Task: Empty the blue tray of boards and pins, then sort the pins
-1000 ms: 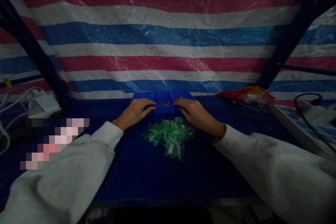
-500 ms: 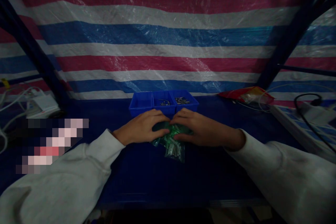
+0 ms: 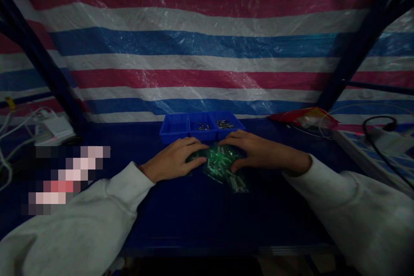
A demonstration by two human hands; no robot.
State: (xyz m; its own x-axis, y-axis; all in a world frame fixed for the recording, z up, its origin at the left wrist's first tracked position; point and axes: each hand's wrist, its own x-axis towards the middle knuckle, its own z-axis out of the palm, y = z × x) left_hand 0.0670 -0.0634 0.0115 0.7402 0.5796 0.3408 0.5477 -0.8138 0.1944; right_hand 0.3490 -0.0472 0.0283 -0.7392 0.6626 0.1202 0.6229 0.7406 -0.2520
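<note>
Several small clear plastic bags (image 3: 220,159) with a green look and slim metal pieces inside lie heaped on the blue tabletop. On the left of the heap my left hand (image 3: 176,158) curves its fingers and thumb around the edge of a bag. My right hand (image 3: 255,153) is wrapped over the right side, its thumb pressed near a bag that sticks out toward me. Just beyond my hands stands a blue tray (image 3: 174,126) of three compartments. Small metal parts (image 3: 224,124) lie in its right compartment, and a few more in the middle one.
A red and yellow packet (image 3: 304,116) lies at the back right, beside a cable. White adapters and cables (image 3: 54,127) are at the left, with a power strip (image 3: 393,140) at the right. Blue frame posts (image 3: 352,47) and a striped plastic sheet (image 3: 200,43) enclose the table.
My right hand has shifted to the right, with the bag that juts toward me. The gap between my hands is wider, showing more of the bags. My left hand has hardly moved.
</note>
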